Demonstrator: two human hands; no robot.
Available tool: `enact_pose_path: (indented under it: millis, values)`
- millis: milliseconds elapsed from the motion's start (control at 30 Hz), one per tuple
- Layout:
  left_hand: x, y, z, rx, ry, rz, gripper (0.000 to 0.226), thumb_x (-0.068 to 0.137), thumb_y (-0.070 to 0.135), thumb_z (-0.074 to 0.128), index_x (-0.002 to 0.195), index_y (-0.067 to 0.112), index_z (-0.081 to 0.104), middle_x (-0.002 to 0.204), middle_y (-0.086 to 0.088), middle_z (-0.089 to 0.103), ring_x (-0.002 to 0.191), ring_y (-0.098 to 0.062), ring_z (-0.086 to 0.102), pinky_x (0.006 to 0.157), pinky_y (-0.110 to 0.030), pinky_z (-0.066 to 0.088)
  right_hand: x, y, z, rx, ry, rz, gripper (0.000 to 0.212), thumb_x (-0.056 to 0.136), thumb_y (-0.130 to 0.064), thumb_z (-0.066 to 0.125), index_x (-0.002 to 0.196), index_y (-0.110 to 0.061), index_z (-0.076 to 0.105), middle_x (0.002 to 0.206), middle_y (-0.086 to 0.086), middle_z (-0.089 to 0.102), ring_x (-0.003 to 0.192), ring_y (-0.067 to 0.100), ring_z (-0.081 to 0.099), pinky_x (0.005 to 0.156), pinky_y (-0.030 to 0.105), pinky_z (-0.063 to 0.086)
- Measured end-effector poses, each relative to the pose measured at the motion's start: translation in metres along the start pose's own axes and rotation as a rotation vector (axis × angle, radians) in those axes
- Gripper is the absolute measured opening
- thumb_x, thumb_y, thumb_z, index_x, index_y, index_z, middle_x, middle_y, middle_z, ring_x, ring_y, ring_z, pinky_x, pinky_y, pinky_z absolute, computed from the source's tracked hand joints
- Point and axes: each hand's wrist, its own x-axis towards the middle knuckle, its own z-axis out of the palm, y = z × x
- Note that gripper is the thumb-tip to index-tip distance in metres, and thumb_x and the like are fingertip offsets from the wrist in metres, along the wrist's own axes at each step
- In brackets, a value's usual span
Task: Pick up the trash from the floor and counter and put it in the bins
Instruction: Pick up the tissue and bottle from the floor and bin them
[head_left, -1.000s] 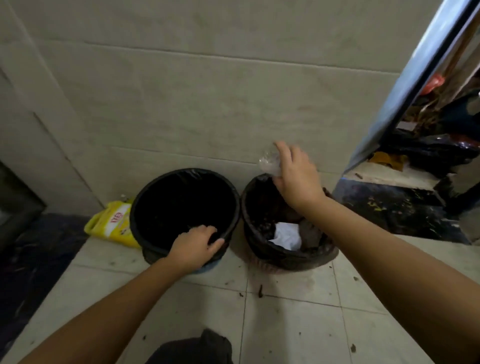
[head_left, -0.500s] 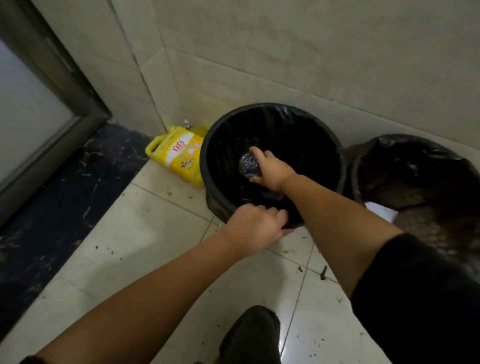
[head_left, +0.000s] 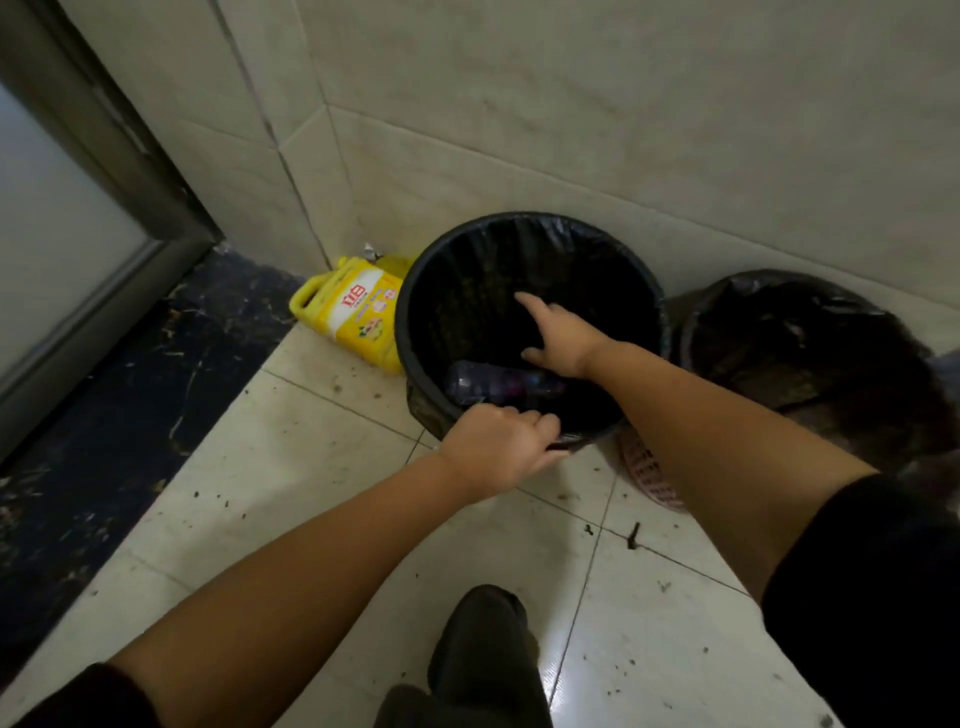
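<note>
Black liner rings the left bin (head_left: 415, 291), whose near rim the left hand (head_left: 498, 447) grips; the plastic bottle (head_left: 498, 382) lies inside at seven o'clock. The right hand (head_left: 558, 335), fingers spread and empty, hovers over the opening. Pulling that rim could tip the bin and spill the bottle.

Glossy black plastic liner (head_left: 524, 228), clear plastic bottle (head_left: 488, 382), glossy yellow jug (head_left: 358, 312), shiny floor tiles (head_left: 291, 467)

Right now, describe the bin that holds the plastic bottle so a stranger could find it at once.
Find the corner where the tiled wall meets the grey door frame; a yellow jug lies on the floor there. The bin stands right beside that jug, its near rim gripped by the left hand. Unlike the slumped bin to its right, its rim is a neat round.
</note>
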Motion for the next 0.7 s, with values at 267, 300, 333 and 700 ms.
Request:
enact_pose_path:
  millis: [267, 300, 333, 700]
  values:
    - [0.011, 0.015, -0.055, 0.057, -0.128, -0.012, 0.059, 0.090, 0.057, 0.031, 0.115, 0.014, 0.062, 0.099, -0.008, 0.070, 0.092, -0.028, 0.069, 0.072, -0.036, 0.053, -0.159, 0.067, -0.093, 0.031, 0.404, 0.079, 0.060, 0.093, -0.019, 0.056, 0.147, -0.015, 0.030, 0.136, 0.018, 0.048, 0.117, 0.035, 0.056, 0.100, 0.045, 0.047]
    - [0.019, 0.022, -0.065, 0.063, -0.119, -0.002, 0.057, 0.093, 0.055, 0.032, 0.126, 0.015, 0.054, 0.112, -0.008, 0.066, 0.104, -0.029, 0.064, 0.081, -0.037, 0.050, -0.181, 0.079, -0.098, 0.028, 0.433, 0.112, 0.059, 0.093, -0.019, 0.055, 0.146, -0.015, 0.031, 0.135, 0.018, 0.049, 0.115, 0.035, 0.057, 0.097, 0.045, 0.048]
    - [0.029, 0.032, -0.077, 0.055, -0.108, 0.022, 0.055, 0.095, 0.053, 0.033, 0.133, 0.016, 0.047, 0.121, -0.007, 0.061, 0.112, -0.028, 0.058, 0.087, -0.038, 0.048, -0.204, 0.090, -0.101, 0.029, 0.458, 0.148, 0.058, 0.093, -0.020, 0.055, 0.146, -0.015, 0.031, 0.134, 0.018, 0.049, 0.114, 0.034, 0.058, 0.096, 0.045, 0.049]
    - [0.141, 0.298, -0.138, 0.030, -0.065, 0.435, 0.050, 0.096, 0.048, 0.039, 0.133, 0.015, 0.044, 0.125, -0.010, 0.057, 0.115, -0.029, 0.054, 0.088, -0.043, 0.048, -0.483, 0.227, -0.031, 0.179, 0.592, 0.713, 0.055, 0.095, -0.024, 0.052, 0.145, -0.020, 0.030, 0.138, 0.014, 0.047, 0.117, 0.033, 0.056, 0.096, 0.044, 0.049]
